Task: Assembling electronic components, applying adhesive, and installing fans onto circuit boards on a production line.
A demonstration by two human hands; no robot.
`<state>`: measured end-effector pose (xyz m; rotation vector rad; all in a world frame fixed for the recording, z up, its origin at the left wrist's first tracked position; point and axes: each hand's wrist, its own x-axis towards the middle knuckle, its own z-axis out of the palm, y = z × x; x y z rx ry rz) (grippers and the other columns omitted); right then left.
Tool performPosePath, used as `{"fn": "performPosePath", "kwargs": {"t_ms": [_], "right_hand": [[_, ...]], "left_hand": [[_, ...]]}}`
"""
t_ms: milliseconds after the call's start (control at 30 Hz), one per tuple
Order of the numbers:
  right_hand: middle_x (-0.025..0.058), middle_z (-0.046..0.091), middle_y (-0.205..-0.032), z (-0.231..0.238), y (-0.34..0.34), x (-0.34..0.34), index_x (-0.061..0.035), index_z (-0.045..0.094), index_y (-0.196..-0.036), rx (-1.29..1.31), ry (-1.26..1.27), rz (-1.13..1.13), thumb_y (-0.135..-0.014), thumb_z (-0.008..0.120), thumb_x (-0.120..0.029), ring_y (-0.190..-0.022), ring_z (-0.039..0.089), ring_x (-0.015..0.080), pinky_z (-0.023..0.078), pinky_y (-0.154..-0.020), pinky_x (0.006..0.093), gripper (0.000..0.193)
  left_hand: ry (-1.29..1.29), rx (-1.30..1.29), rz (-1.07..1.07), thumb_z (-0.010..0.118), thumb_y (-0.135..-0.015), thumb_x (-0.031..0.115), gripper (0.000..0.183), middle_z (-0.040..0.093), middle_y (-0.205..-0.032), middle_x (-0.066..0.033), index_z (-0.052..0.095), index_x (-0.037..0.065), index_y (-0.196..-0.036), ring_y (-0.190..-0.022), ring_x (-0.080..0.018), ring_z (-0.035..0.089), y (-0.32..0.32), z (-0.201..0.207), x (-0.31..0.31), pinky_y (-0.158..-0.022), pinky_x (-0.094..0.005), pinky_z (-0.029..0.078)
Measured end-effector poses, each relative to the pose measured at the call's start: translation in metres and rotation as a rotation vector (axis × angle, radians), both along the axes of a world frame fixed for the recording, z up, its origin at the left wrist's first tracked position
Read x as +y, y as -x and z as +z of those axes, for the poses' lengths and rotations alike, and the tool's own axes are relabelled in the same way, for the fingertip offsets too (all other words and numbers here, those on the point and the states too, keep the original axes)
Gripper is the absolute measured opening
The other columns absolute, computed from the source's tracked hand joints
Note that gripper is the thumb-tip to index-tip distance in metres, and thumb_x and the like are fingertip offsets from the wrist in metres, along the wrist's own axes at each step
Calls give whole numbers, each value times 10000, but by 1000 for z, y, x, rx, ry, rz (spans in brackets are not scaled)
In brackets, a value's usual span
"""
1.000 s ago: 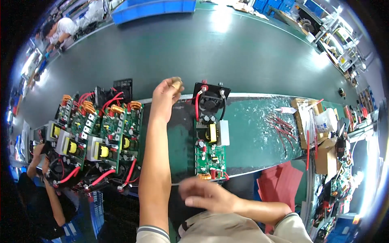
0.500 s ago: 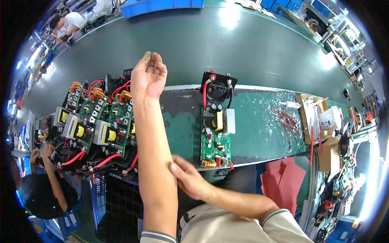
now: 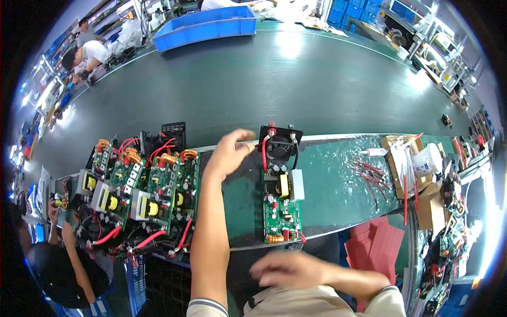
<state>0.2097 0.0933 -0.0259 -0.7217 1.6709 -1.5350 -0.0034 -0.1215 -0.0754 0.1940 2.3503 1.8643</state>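
Note:
A green circuit board (image 3: 282,211) with a yellow transformer and a black fan (image 3: 280,145) at its far end lies lengthwise on the green mat (image 3: 338,185). My left hand (image 3: 229,154) is stretched out beside the fan end, fingers curled, with the fingertips right at the fan bracket's left edge. Whether it pinches anything is unclear. My right hand (image 3: 289,270) is blurred, low near my body below the board's near end, fingers apart and holding nothing I can see.
Several similar boards with red wires (image 3: 140,198) are lined up left of my arm. Loose red wires (image 3: 369,174), cardboard boxes (image 3: 422,195) and red sheets (image 3: 375,245) sit at right. A dark conveyor belt (image 3: 290,79) runs beyond, with a blue bin (image 3: 206,24). Another person (image 3: 58,264) works at lower left.
My left hand came back down and to the right, from above the row of boards to the single board's fan end. My right hand left my left forearm and moved right.

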Motion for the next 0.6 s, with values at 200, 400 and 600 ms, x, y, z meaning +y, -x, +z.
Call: {"fn": "performPosePath", "kwargs": {"t_ms": [200,400,600], "right_hand": [[121,647,-911,20,121,31,-11,661,-1089,698,-319,-661,-857,661,26,-795,654,218,525,-695,322,236],[122,649,-904,8,159,24,-3,660,-1083,795,-379,-651,-866,651,20,-804,653,219,526,-713,319,218],[137,686,-1000,21,156,21,-15,683,-1086,818,-285,-591,-901,597,42,-913,677,237,540,-786,318,212]], "left_hand": [[-68,-101,19,652,-900,60,225,660,-1017,-47,621,-19,-1108,-879,-126,609,-11,-2,3,-811,-269,487],[-18,-104,-5,663,-905,71,167,656,-998,-23,647,-13,-1048,-852,-105,597,-10,-4,7,-795,-254,468],[75,19,32,679,-917,126,200,638,-1154,-83,677,21,-1087,-969,-112,597,-9,-19,5,-838,-267,463]]}}
